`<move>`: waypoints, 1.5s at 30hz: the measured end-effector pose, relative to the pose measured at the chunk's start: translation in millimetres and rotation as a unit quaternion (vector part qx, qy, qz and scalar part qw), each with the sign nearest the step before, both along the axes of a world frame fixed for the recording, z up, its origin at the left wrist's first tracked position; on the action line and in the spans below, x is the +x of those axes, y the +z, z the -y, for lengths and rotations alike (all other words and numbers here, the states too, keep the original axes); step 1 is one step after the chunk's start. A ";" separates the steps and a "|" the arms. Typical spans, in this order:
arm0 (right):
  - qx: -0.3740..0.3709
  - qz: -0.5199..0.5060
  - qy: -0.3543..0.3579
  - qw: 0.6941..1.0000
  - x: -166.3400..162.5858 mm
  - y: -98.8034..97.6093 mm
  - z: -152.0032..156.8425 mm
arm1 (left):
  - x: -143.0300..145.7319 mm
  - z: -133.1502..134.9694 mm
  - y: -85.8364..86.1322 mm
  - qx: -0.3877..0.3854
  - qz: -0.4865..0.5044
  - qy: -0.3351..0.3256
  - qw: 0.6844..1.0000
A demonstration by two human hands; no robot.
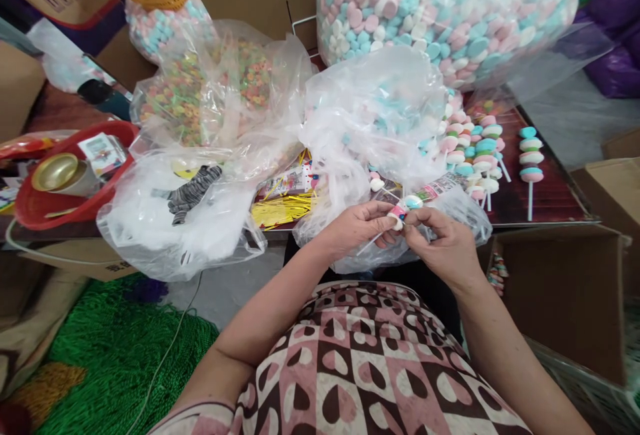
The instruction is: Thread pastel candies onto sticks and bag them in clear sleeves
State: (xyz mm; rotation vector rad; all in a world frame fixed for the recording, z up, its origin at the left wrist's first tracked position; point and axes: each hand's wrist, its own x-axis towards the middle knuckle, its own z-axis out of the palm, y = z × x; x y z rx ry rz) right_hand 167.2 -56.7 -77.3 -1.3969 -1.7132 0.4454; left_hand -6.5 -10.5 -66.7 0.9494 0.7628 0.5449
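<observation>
A marshmallow skewer [414, 202] in a printed clear wrapper lies between my hands, its white stick pointing down to the left. My left hand [364, 227] is closed around the lower end of the skewer, by the stick. At the same end, my right hand [443, 238] pinches with thumb and forefinger at the gathered wrapper; any small thing between those fingertips is too fine to make out. Under and behind my hands spreads a crumpled clear plastic bag [335, 205]. Yellow twist ties [283, 212] lie in a bundle left of my left hand.
Unwrapped marshmallow skewers [484, 148] are piled at the right, with one skewer [531, 155] apart. Large bags of marshmallows [450, 15] and ring-shaped candies [200, 95] stand behind. A red basket [75, 212] sits left; an open cardboard box [560, 288] stands below right.
</observation>
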 end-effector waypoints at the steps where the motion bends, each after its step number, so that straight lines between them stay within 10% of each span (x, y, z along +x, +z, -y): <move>1: 0.000 -0.001 0.006 1.000 -0.1 1.4 -0.2 | 0.3 0.0 -0.1 0.011 -0.005 -0.003 1.000; 21: 0.132 0.141 0.003 0.981 -1.4 -13.3 -6.8 | 26.4 17.2 -31.4 0.092 -0.089 0.128 0.983; 30: 0.126 0.097 0.035 0.987 1.6 -5.8 -16.6 | 14.4 6.0 -6.9 0.449 -0.230 0.104 0.857; 36: -0.021 -0.047 -0.039 0.998 -6.2 -6.3 -4.7 | 21.6 2.5 -14.3 0.143 -0.105 0.169 0.970; 40: -0.162 -0.222 -0.112 0.955 -10.5 -2.6 14.3 | 30.4 1.2 -10.9 0.012 0.014 0.226 0.974; 45: -0.300 -0.331 -0.026 0.894 -24.9 -3.8 23.2 | 38.4 5.0 -12.3 0.005 0.059 0.269 0.961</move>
